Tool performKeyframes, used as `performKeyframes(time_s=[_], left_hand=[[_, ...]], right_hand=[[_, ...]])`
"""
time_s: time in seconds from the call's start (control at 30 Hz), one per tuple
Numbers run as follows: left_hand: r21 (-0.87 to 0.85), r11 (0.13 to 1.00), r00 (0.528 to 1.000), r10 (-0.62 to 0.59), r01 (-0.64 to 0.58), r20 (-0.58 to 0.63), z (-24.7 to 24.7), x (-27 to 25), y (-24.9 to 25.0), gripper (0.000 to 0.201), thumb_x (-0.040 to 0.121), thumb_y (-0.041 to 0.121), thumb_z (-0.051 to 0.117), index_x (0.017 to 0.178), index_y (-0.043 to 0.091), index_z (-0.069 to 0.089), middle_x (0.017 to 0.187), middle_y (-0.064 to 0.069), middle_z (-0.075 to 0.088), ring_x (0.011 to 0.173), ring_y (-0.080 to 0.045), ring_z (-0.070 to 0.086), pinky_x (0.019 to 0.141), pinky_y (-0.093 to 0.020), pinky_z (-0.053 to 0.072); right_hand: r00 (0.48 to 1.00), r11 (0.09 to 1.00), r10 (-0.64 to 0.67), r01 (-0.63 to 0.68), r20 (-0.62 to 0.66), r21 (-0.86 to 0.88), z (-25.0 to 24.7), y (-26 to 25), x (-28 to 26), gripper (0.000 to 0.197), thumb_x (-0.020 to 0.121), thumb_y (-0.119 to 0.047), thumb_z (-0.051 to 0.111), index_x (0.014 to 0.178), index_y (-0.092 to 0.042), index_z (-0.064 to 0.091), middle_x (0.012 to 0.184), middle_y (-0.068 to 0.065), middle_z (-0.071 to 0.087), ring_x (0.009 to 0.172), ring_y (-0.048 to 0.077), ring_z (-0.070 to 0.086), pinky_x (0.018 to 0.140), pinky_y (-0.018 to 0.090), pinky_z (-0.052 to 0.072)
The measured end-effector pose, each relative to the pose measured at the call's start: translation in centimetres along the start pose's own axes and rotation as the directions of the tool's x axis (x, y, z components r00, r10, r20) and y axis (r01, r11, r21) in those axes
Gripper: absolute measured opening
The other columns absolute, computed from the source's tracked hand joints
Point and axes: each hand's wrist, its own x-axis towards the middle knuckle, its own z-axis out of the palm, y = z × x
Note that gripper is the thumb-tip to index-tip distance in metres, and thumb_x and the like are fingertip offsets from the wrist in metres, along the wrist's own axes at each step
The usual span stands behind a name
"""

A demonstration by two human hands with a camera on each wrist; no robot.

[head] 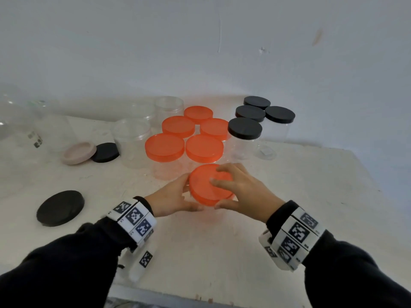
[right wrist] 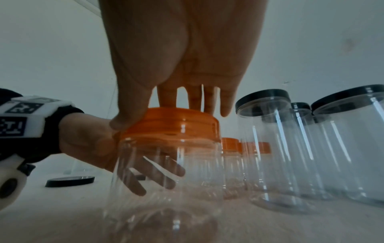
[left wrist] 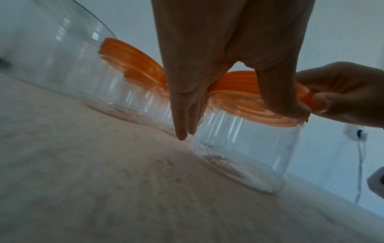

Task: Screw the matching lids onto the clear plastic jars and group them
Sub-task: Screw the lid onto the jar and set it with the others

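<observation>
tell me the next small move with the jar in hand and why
Probably keep twisting the orange lid tight. The right hand grips the lid's rim while the left hand steadies the clear jar, which stands apart in front of the five orange-lidded jars, so it likely isn't ready to group yet.

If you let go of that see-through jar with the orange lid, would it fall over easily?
Probably not: the jar stands on a wide flat base. It looks empty, so likely light; a bump could slide it.
</observation>
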Motion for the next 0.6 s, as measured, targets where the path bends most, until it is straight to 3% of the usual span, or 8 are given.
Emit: performKeyframes(time_s=[0.1,0.17,0.23,0.33,0.43,0.6], left_hand=[[-0.017,1.0,0.998,-0.002,0.001,-0.067,-1.3,-0.3,-0.8,0.097,0.059,0.051,0.079,0.137,0.018,0.032,0.134,0.008,0.045,0.12,-0.002,0.047,0.099,-0.017,0.041],[-0.023,1.0,0.994,-0.008,0.005,-0.106,-1.9,-0.5,-1.3,0.111,0.049,0.063,0.078,0.138,0.016,0.033,0.135,0.008,0.046,0.122,-0.005,0.047,0.101,-0.02,0.04],[-0.021,1.0,0.991,-0.014,0.012,-0.137,-2.3,-0.6,-1.7,0.103,0.055,0.052,0.08,0.139,0.013,0.033,0.136,0.005,0.047,0.123,-0.008,0.048,0.098,-0.016,0.04],[-0.024,0.999,0.986,-0.029,0.026,-0.166,-2.9,-0.7,-1.8,0.079,0.071,0.027,0.079,0.135,0.011,0.035,0.132,0.004,0.048,0.12,-0.009,0.049,0.089,-0.007,0.04],[-0.024,1.0,0.985,-0.016,0.012,-0.17,-3.4,-0.9,-1.9,0.087,0.061,0.039,0.082,0.132,0.016,0.036,0.127,0.011,0.049,0.112,0.002,0.051,0.087,-0.005,0.041],[0.027,1.0,0.986,-0.002,0.006,-0.169,-4.0,-0.9,-2.0,0.069,0.078,0.018,0.071,0.137,0.016,0.035,0.134,0.003,0.048,0.111,0.002,0.05,0.089,-0.006,0.041]], right_hand=[[0.999,0.999,-0.029,0.03,-0.041,0.021,0.5,-0.4,0.9,0.047,0.075,-0.034,0.068,0.115,-0.009,0.065,0.117,0.016,0.058,0.107,0.033,0.055,0.074,0.045,0.054],[0.998,0.999,-0.04,0.04,-0.055,-0.009,1.0,-0.8,1.9,0.046,0.065,-0.032,0.066,0.103,-0.005,0.07,0.103,0.017,0.066,0.09,0.034,0.065,0.065,0.042,0.055],[0.992,0.994,-0.097,0.092,-0.077,-0.063,1.5,-1.2,2.7,0.046,0.062,-0.031,0.066,0.1,-0.005,0.071,0.099,0.017,0.068,0.084,0.034,0.067,0.064,0.04,0.056],[0.988,0.99,-0.126,0.119,-0.085,-0.079,1.9,-1.3,3.2,0.045,0.067,-0.031,0.065,0.104,-0.005,0.069,0.104,0.015,0.068,0.089,0.033,0.067,0.068,0.038,0.055],[0.99,0.993,-0.119,0.117,-0.071,-0.028,1.9,-1.2,3.6,0.046,0.072,-0.033,0.063,0.11,-0.006,0.067,0.111,0.014,0.066,0.098,0.033,0.065,0.073,0.038,0.054],[0.993,0.995,-0.099,0.099,-0.072,-0.008,2.0,-1.5,4.2,0.048,0.083,-0.033,0.059,0.123,-0.007,0.06,0.126,0.014,0.057,0.116,0.032,0.054,0.091,0.04,0.047]])
